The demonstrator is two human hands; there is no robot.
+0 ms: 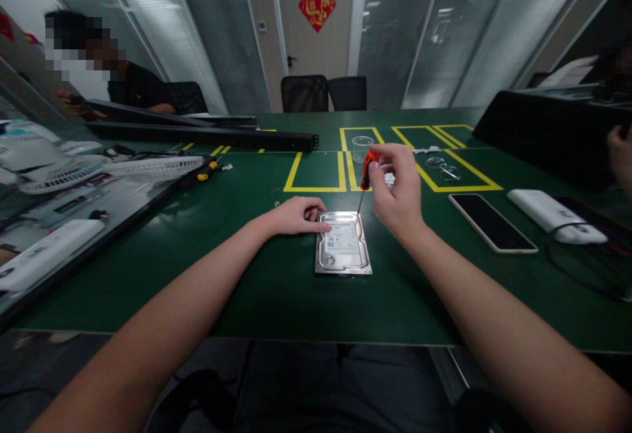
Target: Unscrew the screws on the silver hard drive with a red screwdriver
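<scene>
A silver hard drive (344, 243) lies flat on the green table, its white label facing up. My left hand (299, 216) grips its far left edge, thumb on the top face and the other fingers curled at the side. In my right hand (397, 186) is a screwdriver (367, 171) with an orange and black handle, pinched near the top. Its thin shaft slants down, and the tip meets the drive near the far right corner. Whether the tip sits in a screw is too small to tell.
A clear plastic cup (363, 148), glasses (443, 168) and yellow tape outlines lie beyond. To the right are a phone (492, 222), a white device (556, 214) and a black cable. Long black bars (212, 137) and white fan parts (153, 166) occupy the left. Another person (141, 87) sits far left.
</scene>
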